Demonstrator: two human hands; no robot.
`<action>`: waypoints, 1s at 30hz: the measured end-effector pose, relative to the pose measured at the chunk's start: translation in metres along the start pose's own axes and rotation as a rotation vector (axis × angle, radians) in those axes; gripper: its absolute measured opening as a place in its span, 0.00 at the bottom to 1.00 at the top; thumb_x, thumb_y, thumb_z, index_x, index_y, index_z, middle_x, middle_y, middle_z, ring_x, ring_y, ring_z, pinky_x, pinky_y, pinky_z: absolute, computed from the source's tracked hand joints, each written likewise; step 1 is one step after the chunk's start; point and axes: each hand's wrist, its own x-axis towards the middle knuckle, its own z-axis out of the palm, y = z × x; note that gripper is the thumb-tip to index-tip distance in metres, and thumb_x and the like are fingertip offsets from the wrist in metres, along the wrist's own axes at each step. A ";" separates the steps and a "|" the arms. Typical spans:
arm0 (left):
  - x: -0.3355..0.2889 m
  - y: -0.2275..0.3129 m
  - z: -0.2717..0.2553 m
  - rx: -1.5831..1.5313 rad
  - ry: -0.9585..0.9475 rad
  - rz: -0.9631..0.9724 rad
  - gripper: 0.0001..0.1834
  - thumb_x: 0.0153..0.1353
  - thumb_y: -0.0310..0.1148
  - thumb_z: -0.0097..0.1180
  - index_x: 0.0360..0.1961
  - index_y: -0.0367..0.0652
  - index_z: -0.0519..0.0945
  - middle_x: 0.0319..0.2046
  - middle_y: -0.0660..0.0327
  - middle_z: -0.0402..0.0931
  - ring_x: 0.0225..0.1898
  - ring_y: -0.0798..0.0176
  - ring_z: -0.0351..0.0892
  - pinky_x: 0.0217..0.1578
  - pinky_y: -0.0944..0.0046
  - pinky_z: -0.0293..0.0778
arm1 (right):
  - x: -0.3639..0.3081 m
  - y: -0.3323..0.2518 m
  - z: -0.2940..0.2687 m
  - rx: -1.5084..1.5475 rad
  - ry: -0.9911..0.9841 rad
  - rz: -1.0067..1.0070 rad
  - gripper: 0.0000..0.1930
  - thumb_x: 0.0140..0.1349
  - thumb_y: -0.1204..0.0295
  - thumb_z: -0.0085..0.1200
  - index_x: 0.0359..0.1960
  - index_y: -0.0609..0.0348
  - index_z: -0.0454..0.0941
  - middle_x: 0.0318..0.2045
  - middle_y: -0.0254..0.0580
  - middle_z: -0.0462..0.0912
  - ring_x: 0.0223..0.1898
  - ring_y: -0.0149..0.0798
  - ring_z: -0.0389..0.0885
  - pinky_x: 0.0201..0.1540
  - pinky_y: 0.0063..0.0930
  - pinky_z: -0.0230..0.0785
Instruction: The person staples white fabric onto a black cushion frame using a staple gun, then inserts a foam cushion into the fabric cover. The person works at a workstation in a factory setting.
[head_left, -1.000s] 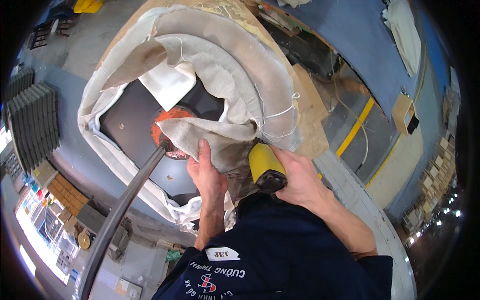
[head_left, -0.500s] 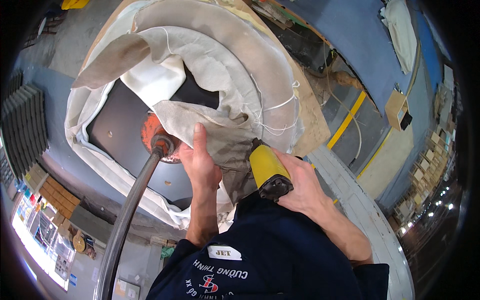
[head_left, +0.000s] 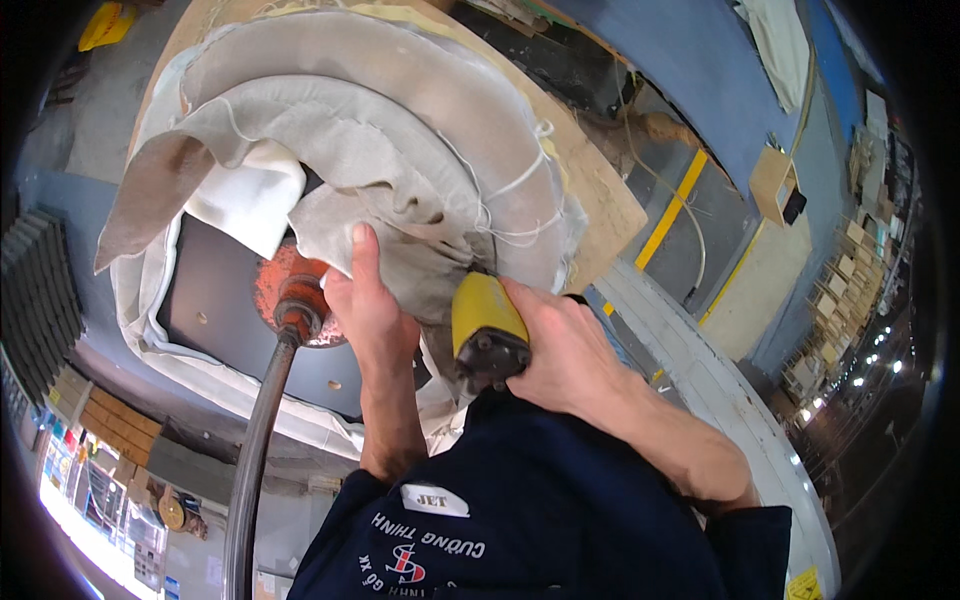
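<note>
A rounded upholstered piece (head_left: 390,65) in beige-grey fabric lies underside up before me, with a dark panel (head_left: 215,285) in its middle. My left hand (head_left: 372,315) pinches the edge of a loose fabric flap (head_left: 345,225), thumb on top. Wrapped round a yellow and black staple gun (head_left: 488,315) is my right hand (head_left: 570,345); the gun's nose meets the gathered fabric, its exact tip hard to see. White cord (head_left: 525,180) trails over the cover just beyond the gun. White lining (head_left: 250,190) shows under the folded-back fabric.
A red-orange metal fitting (head_left: 285,280) on the panel carries a metal pole (head_left: 262,430) running toward me at the left. Plywood (head_left: 612,215) lies beneath the piece. At the right are an open wooden box (head_left: 772,185) and a thin hose (head_left: 700,240).
The upholstered piece appears shifted left in view. The gun and my right hand have come left and closer to my left hand, which still grips the flap.
</note>
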 end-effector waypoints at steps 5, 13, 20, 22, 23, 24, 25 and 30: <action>0.017 0.002 0.010 0.055 -0.002 0.021 0.20 0.76 0.32 0.53 0.63 0.30 0.73 0.56 0.52 0.81 0.53 0.57 0.83 0.55 0.55 0.79 | -0.005 0.011 0.006 0.049 0.086 -0.109 0.39 0.48 0.73 0.69 0.64 0.72 0.69 0.46 0.67 0.82 0.47 0.68 0.83 0.50 0.54 0.78; 0.042 0.009 0.032 0.160 -0.022 0.077 0.20 0.74 0.35 0.58 0.58 0.29 0.77 0.51 0.55 0.83 0.49 0.64 0.82 0.53 0.62 0.76 | 0.003 0.007 -0.005 0.068 0.013 -0.031 0.41 0.47 0.73 0.68 0.66 0.72 0.67 0.46 0.67 0.82 0.49 0.69 0.82 0.51 0.54 0.78; 0.051 0.022 0.058 0.226 0.009 0.100 0.18 0.74 0.41 0.59 0.43 0.31 0.81 0.36 0.66 0.79 0.37 0.74 0.70 0.39 0.69 0.68 | 0.008 0.008 -0.014 0.033 -0.015 -0.063 0.40 0.47 0.73 0.67 0.65 0.74 0.67 0.48 0.68 0.82 0.50 0.68 0.82 0.52 0.53 0.77; 0.054 0.021 0.069 0.176 0.066 0.120 0.18 0.74 0.41 0.59 0.42 0.31 0.81 0.35 0.67 0.79 0.36 0.74 0.69 0.38 0.69 0.67 | 0.005 0.009 -0.016 0.030 0.030 -0.101 0.40 0.47 0.74 0.66 0.65 0.74 0.67 0.47 0.68 0.83 0.49 0.69 0.82 0.52 0.54 0.78; 0.055 0.021 0.068 0.195 0.045 0.105 0.18 0.75 0.41 0.59 0.41 0.31 0.81 0.35 0.67 0.78 0.35 0.74 0.69 0.38 0.69 0.67 | 0.005 0.010 -0.016 0.046 0.017 -0.086 0.39 0.47 0.74 0.66 0.64 0.75 0.67 0.47 0.68 0.83 0.49 0.69 0.82 0.51 0.54 0.78; 0.059 0.021 0.065 0.215 0.025 0.089 0.18 0.75 0.41 0.58 0.41 0.31 0.81 0.34 0.67 0.78 0.35 0.74 0.68 0.37 0.68 0.66 | 0.008 0.011 -0.015 0.062 0.003 -0.072 0.39 0.47 0.74 0.66 0.64 0.75 0.68 0.47 0.68 0.83 0.49 0.69 0.82 0.51 0.54 0.78; 0.064 0.020 0.062 0.234 0.005 0.073 0.18 0.75 0.41 0.58 0.41 0.31 0.81 0.34 0.67 0.77 0.35 0.74 0.68 0.37 0.68 0.66 | 0.012 0.012 -0.015 0.078 -0.010 -0.057 0.38 0.47 0.74 0.66 0.63 0.75 0.68 0.46 0.68 0.83 0.48 0.70 0.82 0.51 0.54 0.78; 0.071 0.010 0.051 0.300 0.025 0.217 0.21 0.75 0.39 0.58 0.54 0.28 0.79 0.45 0.59 0.83 0.43 0.68 0.78 0.48 0.65 0.73 | 0.008 0.016 -0.020 -0.034 0.050 -0.142 0.38 0.48 0.74 0.66 0.63 0.74 0.69 0.49 0.68 0.83 0.51 0.68 0.82 0.54 0.52 0.77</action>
